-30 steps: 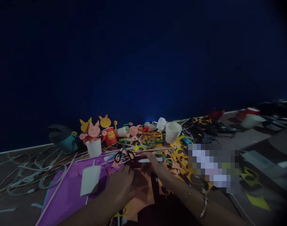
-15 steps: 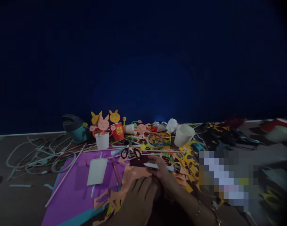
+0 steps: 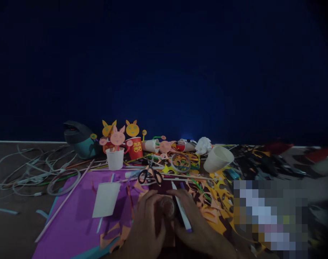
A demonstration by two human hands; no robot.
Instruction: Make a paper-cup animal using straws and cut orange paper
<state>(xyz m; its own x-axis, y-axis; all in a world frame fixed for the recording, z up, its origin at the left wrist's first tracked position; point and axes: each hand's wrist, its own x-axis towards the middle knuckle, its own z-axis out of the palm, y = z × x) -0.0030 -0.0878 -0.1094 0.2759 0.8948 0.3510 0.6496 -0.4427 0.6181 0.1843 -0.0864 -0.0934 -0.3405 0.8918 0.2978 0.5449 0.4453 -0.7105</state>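
Note:
A small round brownish object (image 3: 167,208), its exact kind unclear in the dim light, is between my two hands over a piece of orange paper (image 3: 169,235). My left hand (image 3: 146,221) lies to its left, fingers stretched forward and thumb apart; whether it touches the object is hard to tell. On the other side, my right hand (image 3: 192,219) holds a white marker (image 3: 182,208) with a purple end, slanting under its fingers. Black-handled scissors (image 3: 150,174) lie just beyond my hands.
Purple paper (image 3: 69,212) spreads to the left, with a white paper cup (image 3: 106,199) on its side. Cat-faced paper figures in cups (image 3: 115,158) stand behind. Yellow and orange scraps (image 3: 217,201) litter the right, near an open white cup (image 3: 219,158). Cables (image 3: 64,180) coil at left.
My hands, earlier together with the left over the right wrist area, are now side by side around the round object. The marker has turned from lying crosswise to pointing forward. The view has shifted slightly.

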